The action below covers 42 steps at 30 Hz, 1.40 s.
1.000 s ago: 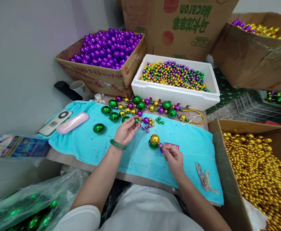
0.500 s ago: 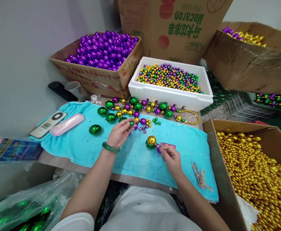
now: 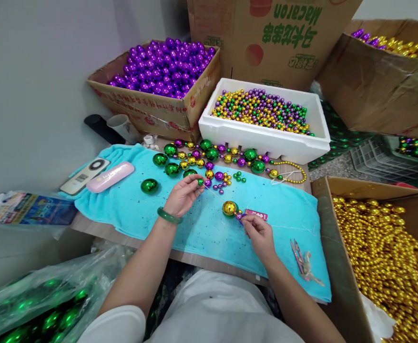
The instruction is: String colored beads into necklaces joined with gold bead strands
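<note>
Left hand (image 3: 183, 194) still pinches a green bead (image 3: 200, 181); right hand (image 3: 260, 233) stays clamped on thread.

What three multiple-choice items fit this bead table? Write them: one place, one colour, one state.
1. Where does the pink case lie?
A. on the turquoise towel
B. in the foam box
C. among the gold beads

2. What colour is the bangle on the left hand?
A. red
B. green
C. white

3. How is the right hand?
A. flat and spread
B. resting in a box
C. fingers pinched together by the gold ball

Answers: A, it rests at the towel's left end; B, a green ring circles the wrist; C, fingertips meet beside that ball.
</note>
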### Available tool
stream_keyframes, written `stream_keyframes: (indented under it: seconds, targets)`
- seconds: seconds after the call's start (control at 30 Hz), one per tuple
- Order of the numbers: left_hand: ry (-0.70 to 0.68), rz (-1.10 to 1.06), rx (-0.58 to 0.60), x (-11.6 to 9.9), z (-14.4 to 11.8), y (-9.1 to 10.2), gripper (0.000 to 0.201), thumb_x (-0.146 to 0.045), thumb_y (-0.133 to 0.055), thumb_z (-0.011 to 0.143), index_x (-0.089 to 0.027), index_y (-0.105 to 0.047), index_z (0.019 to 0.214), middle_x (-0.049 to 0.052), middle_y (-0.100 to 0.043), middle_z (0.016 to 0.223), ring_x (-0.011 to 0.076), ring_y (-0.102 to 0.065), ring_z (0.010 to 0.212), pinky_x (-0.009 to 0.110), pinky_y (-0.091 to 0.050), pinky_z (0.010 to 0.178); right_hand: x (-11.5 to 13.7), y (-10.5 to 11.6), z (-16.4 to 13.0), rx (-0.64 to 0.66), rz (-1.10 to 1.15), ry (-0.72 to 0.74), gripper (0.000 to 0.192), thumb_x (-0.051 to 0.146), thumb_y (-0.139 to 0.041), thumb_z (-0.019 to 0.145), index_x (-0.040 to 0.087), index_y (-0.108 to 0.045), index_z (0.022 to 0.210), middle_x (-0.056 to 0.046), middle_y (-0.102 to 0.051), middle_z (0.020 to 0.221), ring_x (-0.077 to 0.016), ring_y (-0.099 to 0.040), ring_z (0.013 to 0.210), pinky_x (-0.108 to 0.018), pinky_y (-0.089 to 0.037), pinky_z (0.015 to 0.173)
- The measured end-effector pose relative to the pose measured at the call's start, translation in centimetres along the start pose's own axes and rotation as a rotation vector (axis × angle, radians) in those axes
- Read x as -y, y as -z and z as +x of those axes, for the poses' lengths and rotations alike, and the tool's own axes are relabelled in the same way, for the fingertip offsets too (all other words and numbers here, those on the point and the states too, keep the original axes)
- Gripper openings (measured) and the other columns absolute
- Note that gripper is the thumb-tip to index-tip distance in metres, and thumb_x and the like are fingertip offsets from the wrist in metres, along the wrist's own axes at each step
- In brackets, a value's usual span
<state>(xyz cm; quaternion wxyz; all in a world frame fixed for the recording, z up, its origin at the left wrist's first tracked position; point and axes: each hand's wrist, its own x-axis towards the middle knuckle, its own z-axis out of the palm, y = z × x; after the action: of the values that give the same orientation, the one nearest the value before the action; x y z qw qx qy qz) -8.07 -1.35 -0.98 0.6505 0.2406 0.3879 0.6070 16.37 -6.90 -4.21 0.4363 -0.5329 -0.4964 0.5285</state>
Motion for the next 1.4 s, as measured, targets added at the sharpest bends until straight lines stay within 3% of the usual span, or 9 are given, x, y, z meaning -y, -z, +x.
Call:
stream_keyframes:
  seconds: [0.17, 0.37, 0.53, 0.6, 0.7, 0.83, 1.0, 1.07, 1.4]
  targets:
    - [-0.058, 0.176, -0.005, -0.4, -0.8, -0.1, 0.04, -0.019, -0.077, 0.066, -0.018, -0.064, 0.103, 0.003, -0.069, 0.088, 0.0118, -0.062, 0.082, 0.021, -0.049, 0.07, -0.3, -0.3, 0.2, 0.066, -0.006, -0.05, 0.02, 0.037, -0.062, 0.073, 0.017, -0.061, 0.069, 0.004, -0.046, 0.05, -0.0084, -0.039, 0.046, -0.022, -0.031, 0.044]
    - [0.006, 0.489, 0.118, 0.1, -2.4, 0.2, 0.053, -0.029, -0.075, 0.068, -0.02, -0.058, 0.118, 0.005, -0.068, 0.091, 0.0177, -0.063, 0.087, 0.028, -0.049, 0.073, 0.0, -2.2, 0.1, 0.156, 0.144, -0.231, 0.023, 0.04, -0.064, 0.068, 0.018, -0.057, 0.07, 0.004, -0.052, 0.049, -0.0083, -0.043, 0.043, -0.021, -0.033, 0.042]
    - [-0.206, 1.032, -0.241, 1.5, -0.9, 2.9, 0.031, -0.042, -0.061, 0.078, -0.017, -0.066, 0.096, 0.007, -0.064, 0.096, 0.0161, -0.057, 0.074, 0.033, -0.049, 0.074, 0.0, -2.3, 0.1, 0.092, 0.227, -0.264, 0.023, 0.039, -0.066, 0.068, 0.018, -0.057, 0.074, 0.004, -0.054, 0.054, -0.0075, -0.045, 0.045, -0.019, -0.033, 0.043]
    - [-0.244, 1.258, -0.263, 2.3, -0.1, 3.9, 0.03, -0.04, -0.063, 0.075, -0.017, -0.067, 0.095, 0.008, -0.063, 0.099, 0.0177, -0.058, 0.075, 0.037, -0.048, 0.081, -0.1, -2.0, 0.1, 0.089, 0.218, -0.263, 0.023, 0.038, -0.066, 0.068, 0.018, -0.058, 0.073, 0.004, -0.054, 0.053, -0.0076, -0.044, 0.045, -0.019, -0.033, 0.042]
    - [-0.247, 1.38, -0.239, 3.5, 0.8, 4.4, 0.033, -0.034, -0.068, 0.07, -0.017, -0.066, 0.098, 0.011, -0.063, 0.1, 0.0257, -0.059, 0.091, 0.042, -0.045, 0.09, -0.2, -1.6, 0.0, 0.083, 0.199, -0.254, 0.023, 0.039, -0.066, 0.068, 0.018, -0.058, 0.073, 0.003, -0.054, 0.053, -0.0077, -0.044, 0.045, -0.019, -0.03, 0.041]
    - [-0.186, 1.139, -0.315, 4.0, 1.1, 3.9, 0.036, -0.026, -0.071, 0.064, -0.017, -0.066, 0.098, 0.01, -0.064, 0.097, 0.0269, -0.059, 0.096, 0.041, -0.046, 0.089, -0.3, -1.5, -0.2, 0.069, 0.178, -0.259, 0.023, 0.039, -0.066, 0.068, 0.017, -0.058, 0.071, 0.003, -0.053, 0.052, -0.0079, -0.044, 0.045, -0.02, -0.03, 0.042]
    - [0.109, 0.192, -0.179, 1.9, 0.2, 3.0, 0.039, -0.026, -0.068, 0.07, -0.018, -0.063, 0.107, 0.005, -0.065, 0.09, 0.0134, -0.062, 0.072, 0.025, -0.051, 0.065, -0.5, -1.3, -0.3, 0.048, 0.146, -0.219, 0.023, 0.038, -0.066, 0.067, 0.017, -0.06, 0.069, 0.004, -0.05, 0.048, -0.008, -0.043, 0.045, -0.021, -0.031, 0.043]
    - [0.139, -0.012, -0.117, 1.0, -0.3, 2.6, 0.034, -0.021, -0.067, 0.07, -0.016, -0.065, 0.104, 0.005, -0.066, 0.091, 0.0114, -0.062, 0.071, 0.021, -0.051, 0.062, -0.5, -1.3, -0.2, 0.042, 0.149, -0.206, 0.023, 0.039, -0.067, 0.067, 0.017, -0.06, 0.069, 0.004, -0.05, 0.049, -0.0081, -0.043, 0.045, -0.021, -0.031, 0.043]
    - [0.152, -0.233, -0.112, 0.3, -0.7, 2.0, 0.016, -0.016, -0.057, 0.077, -0.011, -0.066, 0.09, 0.009, -0.069, 0.082, 0.0116, -0.06, 0.062, 0.019, -0.051, 0.052, -0.4, -1.1, -0.1, 0.015, 0.142, -0.193, 0.023, 0.039, -0.067, 0.066, 0.017, -0.06, 0.069, 0.004, -0.049, 0.049, -0.0086, -0.043, 0.044, -0.021, -0.031, 0.043]
